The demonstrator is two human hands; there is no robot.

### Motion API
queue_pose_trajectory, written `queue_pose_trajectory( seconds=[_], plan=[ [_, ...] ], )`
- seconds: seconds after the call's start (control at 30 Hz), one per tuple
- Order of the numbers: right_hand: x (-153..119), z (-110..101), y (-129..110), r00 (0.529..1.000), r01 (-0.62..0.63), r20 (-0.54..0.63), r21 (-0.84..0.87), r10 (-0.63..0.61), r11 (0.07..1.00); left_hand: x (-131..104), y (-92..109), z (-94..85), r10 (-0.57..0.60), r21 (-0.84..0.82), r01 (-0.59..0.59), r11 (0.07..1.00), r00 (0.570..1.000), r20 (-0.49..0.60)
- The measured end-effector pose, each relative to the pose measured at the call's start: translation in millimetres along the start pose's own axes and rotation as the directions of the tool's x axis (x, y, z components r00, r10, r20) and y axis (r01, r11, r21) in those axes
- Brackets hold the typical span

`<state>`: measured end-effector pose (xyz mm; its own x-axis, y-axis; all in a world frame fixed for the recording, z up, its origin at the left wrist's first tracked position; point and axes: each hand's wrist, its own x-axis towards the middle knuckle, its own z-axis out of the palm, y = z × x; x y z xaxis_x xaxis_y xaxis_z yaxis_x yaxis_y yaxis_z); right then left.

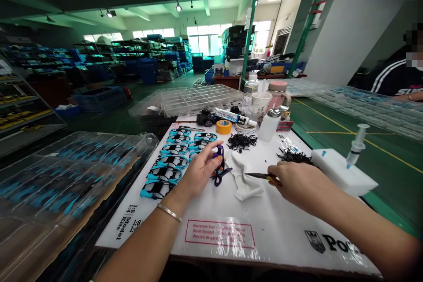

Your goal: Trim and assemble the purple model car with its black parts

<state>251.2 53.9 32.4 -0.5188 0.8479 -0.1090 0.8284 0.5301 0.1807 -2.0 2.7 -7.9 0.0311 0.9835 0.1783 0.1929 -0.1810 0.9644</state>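
The left hand (202, 168) has its fingers closed on a purple part (218, 165); the right hand (292, 178) is gripping dark tweezers (259, 176).

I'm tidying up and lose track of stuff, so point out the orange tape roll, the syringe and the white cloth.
Orange tape roll (224, 128): head view, its side.
Syringe (356, 147): head view, its barrel.
White cloth (247, 186): head view, its lower part.

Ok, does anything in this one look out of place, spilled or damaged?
Nothing looks clearly spilled or damaged. Mildly odd: a small black scrap lies alone, apart from the black piles, and the purple piece in the left hand doesn't match the blue pieces in rows.
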Motion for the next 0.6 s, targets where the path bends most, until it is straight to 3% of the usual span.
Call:
queue_pose_trajectory(
  seconds=[0.17,0.3,0.6],
  plan=[
    [-3,0,9,1.000,0.027,-0.016,0.050,-0.026,0.998,0,-1,-0.4,0.019,0.014,-0.019,1.000,1.000,0.003],
    [-6,-3,11,0.998,0.053,-0.036,-0.009,-0.053,0.999,0,0,-0.1,0.022,0.014,-0.022,1.000,1.000,0.009],
    [-6,-26,-20,0.998,0.046,0.036,-0.112,-0.042,0.993,0,-1,1.3,0.017,0.075,-0.017,0.997,1.000,0.000]
  ],
)
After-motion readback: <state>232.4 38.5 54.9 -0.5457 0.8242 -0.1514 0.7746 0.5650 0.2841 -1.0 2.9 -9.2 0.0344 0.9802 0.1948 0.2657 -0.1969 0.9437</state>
